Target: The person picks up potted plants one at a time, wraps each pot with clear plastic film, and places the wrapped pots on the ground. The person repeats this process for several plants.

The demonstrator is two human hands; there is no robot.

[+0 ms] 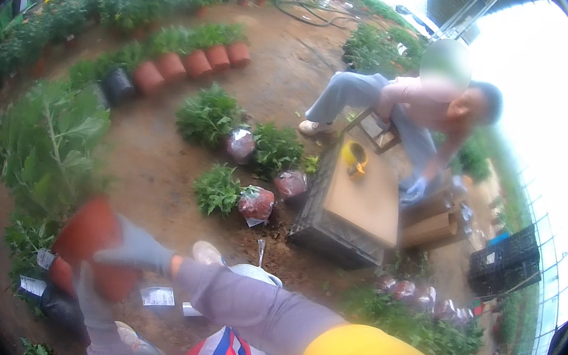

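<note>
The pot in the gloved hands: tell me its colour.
Terracotta orange-brown pot, seen best in the head view, held by grey-gloved hands.

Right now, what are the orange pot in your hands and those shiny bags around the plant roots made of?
The orange pot looks like plastic or terracotta; its matte, even reddish-brown surface fits both, and blur hides more. Both gloved hands, left hand and right hand, grip it. The root bags look like thin clear plastic film: they glint, wrinkle, and show dark soil through. The gloves appear to be grey knit fabric, dull and soft-looking.

Soft daylight, blown-out glare at right, blurred fisheye edges.
</note>
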